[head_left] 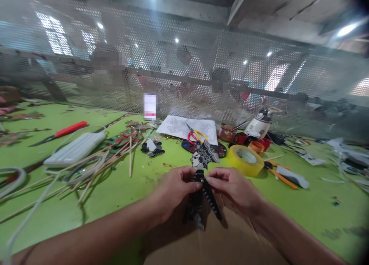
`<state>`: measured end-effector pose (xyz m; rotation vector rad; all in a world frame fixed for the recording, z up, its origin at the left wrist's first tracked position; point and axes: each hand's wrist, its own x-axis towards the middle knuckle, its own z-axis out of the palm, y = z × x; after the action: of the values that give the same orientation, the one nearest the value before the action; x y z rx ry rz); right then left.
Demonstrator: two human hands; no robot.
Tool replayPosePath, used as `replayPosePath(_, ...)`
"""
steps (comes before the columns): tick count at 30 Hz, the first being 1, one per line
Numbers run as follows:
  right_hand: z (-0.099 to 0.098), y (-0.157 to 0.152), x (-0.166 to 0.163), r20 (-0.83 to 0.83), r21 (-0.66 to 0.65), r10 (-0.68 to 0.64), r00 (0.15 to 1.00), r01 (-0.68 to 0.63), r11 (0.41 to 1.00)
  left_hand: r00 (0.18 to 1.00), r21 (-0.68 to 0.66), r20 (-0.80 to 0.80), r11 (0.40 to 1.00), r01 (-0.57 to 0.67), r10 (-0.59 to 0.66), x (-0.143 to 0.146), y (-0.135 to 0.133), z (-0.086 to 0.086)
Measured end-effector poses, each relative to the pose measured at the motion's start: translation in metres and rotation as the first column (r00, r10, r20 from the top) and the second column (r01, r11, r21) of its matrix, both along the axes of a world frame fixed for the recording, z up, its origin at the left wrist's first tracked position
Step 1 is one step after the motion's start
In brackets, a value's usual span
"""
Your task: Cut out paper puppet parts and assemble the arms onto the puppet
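Cardboard (230,245) at six o'clock lies beneath the black-and-white figure (198,175) I watch, pinched by the left hand (174,186) at its nine o'clock and the right hand (232,185) at its three; uneven pulling could tear its dangling strip (212,203).

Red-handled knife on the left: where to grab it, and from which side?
I'd take the red handle at mid-length, from above and the right: the pointed dark blade faces left, and a white block lies close on the near side.

No legible text or numbers.
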<state>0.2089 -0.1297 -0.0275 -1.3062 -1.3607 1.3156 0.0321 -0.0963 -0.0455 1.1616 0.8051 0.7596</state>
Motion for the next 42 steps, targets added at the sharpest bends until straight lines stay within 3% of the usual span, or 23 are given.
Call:
replayPosePath(5, 0.003, -0.003, -0.003, 0.100, 0.041, 0.029, 0.995, -0.033, 0.999, 0.998, -0.037, 0.046, 0.998, -0.051, 0.053, -0.001, 0.002, 0.001)
replayPosePath(15, 0.000, 0.000, 0.001, 0.186, 0.010, 0.042, 0.982, -0.045, 0.999, 0.997, -0.140, 0.069, 0.990, 0.034, -0.025, 0.000, 0.003, -0.001)
replayPosePath(32, 0.001, 0.001, 0.002, 0.239, -0.027, 0.066, 0.969, -0.062, 0.998, 0.998, -0.159, 0.056, 0.987, 0.020, -0.011, 0.000, 0.008, -0.002)
replayPosePath(42, 0.004, -0.003, 0.000, 0.259, 0.008, 0.088, 0.962, -0.093, 0.996, 0.999, 0.018, -0.036, 1.000, -0.006, 0.006, -0.003, 0.012, -0.004)
